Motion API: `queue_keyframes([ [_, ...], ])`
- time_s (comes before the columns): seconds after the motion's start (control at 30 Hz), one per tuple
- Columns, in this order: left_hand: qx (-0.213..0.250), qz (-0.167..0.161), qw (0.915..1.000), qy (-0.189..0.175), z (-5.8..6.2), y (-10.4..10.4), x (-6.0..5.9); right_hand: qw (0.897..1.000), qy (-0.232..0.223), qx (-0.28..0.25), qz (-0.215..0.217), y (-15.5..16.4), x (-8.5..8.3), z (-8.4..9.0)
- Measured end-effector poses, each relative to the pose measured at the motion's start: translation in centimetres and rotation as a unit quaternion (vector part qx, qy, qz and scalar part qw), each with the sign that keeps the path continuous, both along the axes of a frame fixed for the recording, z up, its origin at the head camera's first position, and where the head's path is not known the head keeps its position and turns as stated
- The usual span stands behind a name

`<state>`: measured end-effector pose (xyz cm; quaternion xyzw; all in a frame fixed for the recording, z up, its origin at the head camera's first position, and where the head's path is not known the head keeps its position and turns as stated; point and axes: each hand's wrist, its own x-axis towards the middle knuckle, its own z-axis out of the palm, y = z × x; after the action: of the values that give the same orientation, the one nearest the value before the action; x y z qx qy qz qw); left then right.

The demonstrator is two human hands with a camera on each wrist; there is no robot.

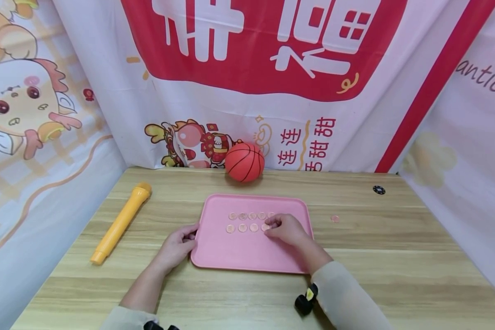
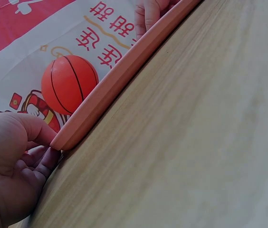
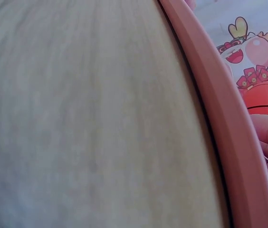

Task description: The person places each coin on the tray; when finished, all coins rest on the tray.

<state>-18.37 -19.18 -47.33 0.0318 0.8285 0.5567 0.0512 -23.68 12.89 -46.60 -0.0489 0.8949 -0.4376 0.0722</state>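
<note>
A pink tray (image 1: 247,256) lies on the table with two rows of small copper-coloured coins (image 1: 242,228) on it. My left hand (image 1: 176,247) grips the tray's left edge; in the left wrist view the thumb is over the rim and the other fingers are below it. Over the right part of the tray, my right hand (image 1: 288,230) pinches a coin (image 1: 265,227) at the right end of the nearer row. Its fingers partly cover the last coin (image 1: 271,215) of the farther row.
An orange toy basketball (image 1: 245,162) sits behind the tray against the printed curtain. At the left lies a yellow toy microphone (image 1: 121,223). Right of the tray are a loose coin (image 1: 335,219) and, farther back, a black-and-white chip (image 1: 379,189).
</note>
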Motion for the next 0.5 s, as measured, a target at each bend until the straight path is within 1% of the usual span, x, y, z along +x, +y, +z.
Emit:
queue_keyframes([
  [0.27,-0.006,0.006,1.0000,-0.006,0.04,0.11,-0.03,1.000,0.002,-0.006,0.001,-0.06,0.02,-0.03],
  [0.37,-0.011,0.002,0.9999,-0.006,0.07,0.04,-0.05,1.000,0.001,-0.010,0.000,-0.03,0.20,0.02],
  [0.5,-0.012,0.002,0.9999,-0.009,0.14,-0.02,-0.01,0.999,-0.009,-0.041,-0.008,0.43,0.44,0.10],
])
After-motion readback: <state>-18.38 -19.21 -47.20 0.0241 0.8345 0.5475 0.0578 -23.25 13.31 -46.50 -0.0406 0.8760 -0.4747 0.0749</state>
